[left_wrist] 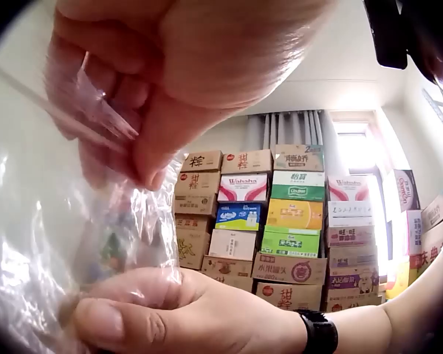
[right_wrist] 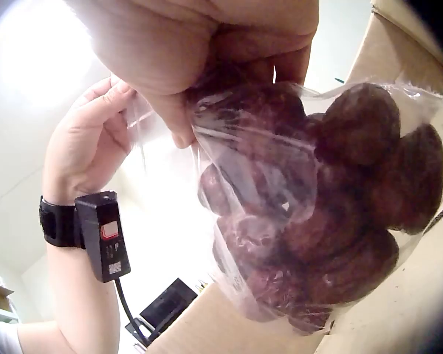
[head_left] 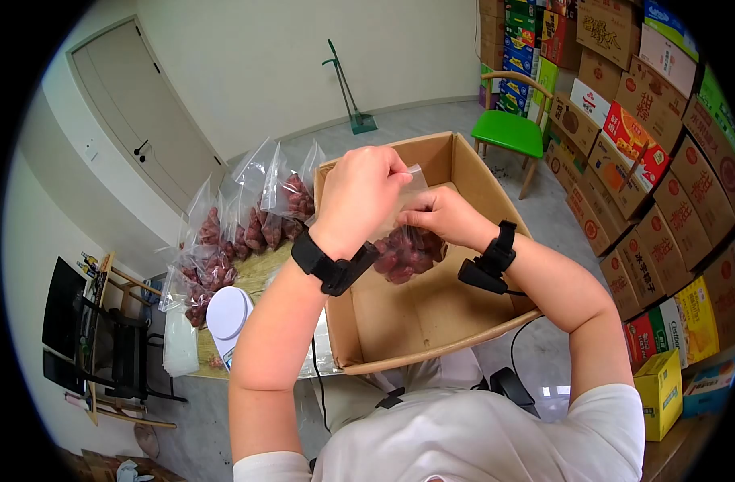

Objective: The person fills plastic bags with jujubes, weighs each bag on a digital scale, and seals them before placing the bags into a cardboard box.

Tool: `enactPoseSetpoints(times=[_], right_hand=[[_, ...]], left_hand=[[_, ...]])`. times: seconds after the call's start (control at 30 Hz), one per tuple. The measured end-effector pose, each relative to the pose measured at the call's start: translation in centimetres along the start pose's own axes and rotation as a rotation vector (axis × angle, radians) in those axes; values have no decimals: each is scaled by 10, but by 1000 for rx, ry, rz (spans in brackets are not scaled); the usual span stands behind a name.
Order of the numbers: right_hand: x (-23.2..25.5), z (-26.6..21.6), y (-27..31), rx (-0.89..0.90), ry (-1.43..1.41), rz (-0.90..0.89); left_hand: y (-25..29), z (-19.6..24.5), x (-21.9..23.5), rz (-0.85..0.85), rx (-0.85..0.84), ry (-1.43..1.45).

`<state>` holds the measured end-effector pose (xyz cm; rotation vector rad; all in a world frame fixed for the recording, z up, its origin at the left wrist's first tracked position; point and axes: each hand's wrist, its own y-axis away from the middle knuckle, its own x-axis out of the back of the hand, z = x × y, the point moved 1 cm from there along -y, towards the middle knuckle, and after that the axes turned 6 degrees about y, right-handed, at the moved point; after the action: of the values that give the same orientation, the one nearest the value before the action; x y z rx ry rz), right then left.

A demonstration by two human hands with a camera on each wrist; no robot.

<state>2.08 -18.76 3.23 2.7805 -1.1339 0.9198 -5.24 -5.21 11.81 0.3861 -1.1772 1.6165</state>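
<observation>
A clear plastic bag of dark red, wrinkled fruit (head_left: 403, 257) hangs above the open cardboard box (head_left: 407, 353). My left hand (head_left: 363, 189) pinches the bag's upper edge, thumb against curled fingers. Lower down, my right hand (head_left: 448, 217) grips the bag between thumb and fingers, just above the fruit. In the right wrist view the fruit (right_wrist: 340, 214) presses against the film below that hand. Crinkled film (left_wrist: 140, 228) stretches between both hands in the left wrist view.
Several filled clear bags (head_left: 255, 229) stand on the wooden table left of the box, near a white scale (head_left: 229, 312) and a stack of flat plastic bags (head_left: 181, 345). A green-seated chair (head_left: 508, 132) and stacked cartons (head_left: 657, 201) line the right side.
</observation>
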Motion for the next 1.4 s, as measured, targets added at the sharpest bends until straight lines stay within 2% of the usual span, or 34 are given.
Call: enactPoseSetpoints(times=[0.13, 0.2, 0.23, 0.3, 0.43, 0.5, 0.53, 0.57, 0.63, 0.7, 0.73, 0.83, 0.9, 0.97, 1.03, 1.07, 1.1, 1.17, 1.2, 1.23, 1.3, 1.33, 1.4], right_hand=[[-1, 2, 0, 29, -14, 15], [-3, 3, 0, 17, -20, 9], [-3, 3, 0, 17, -20, 8], [-5, 3, 0, 19, -47, -7], [-4, 3, -1, -4, -50, -28], [-2, 3, -1, -46, -28, -2], [-3, 10, -2, -24, 22, 67], [-2, 15, -6, -27, 25, 59], [5, 25, -14, -194, 54, 88], [14, 35, -22, -324, -151, -84], [17, 41, -30, -351, -141, -86], [15, 34, -55, -499, -139, -111], [7, 39, -79, -578, -257, -117], [-7, 56, -110, -588, -285, -121], [-21, 62, -135, -569, -470, -94], [-30, 61, -142, -553, -421, -39], [-38, 71, -152, -521, -495, -40], [-51, 93, -165, -490, -496, 12], [-58, 137, -188, -511, -516, 35], [-64, 135, -183, -489, -525, 84], [-68, 128, -176, -503, -364, 121], [-70, 106, -161, -517, -484, 170], [-69, 119, -163, -524, -462, 172]], left_hand=[[-1, -2, -2, -7, 0, 76], [-2, 0, -4, 100, -168, 185], [-3, 0, -4, 101, -167, 185], [-4, 2, -2, 12, -58, 110], [4, -3, 4, -25, 0, 73], [14, -18, 11, 99, -100, 240], [22, -21, 19, 119, -85, 290], [31, -23, 30, 143, -59, 290], [51, -40, 48, 109, 111, 283], [74, -63, 58, 89, 109, 267], [86, -71, 60, 68, 178, 306], [124, -91, 52, -12, 89, 137], [145, -90, 37, -71, 155, 252], [161, -93, 22, -174, 212, 306], [173, -97, 10, -292, 235, 326], [178, -96, 4, -285, 198, 323], [181, -95, 1, -283, 162, 321], [184, -96, -2, -295, 186, 387], [186, -97, -3, -295, 229, 446], [187, -99, -3, -293, 273, 502], [186, -100, -2, -283, 276, 515], [187, -100, -2, -286, 278, 516], [187, -100, -2, -292, 283, 522]])
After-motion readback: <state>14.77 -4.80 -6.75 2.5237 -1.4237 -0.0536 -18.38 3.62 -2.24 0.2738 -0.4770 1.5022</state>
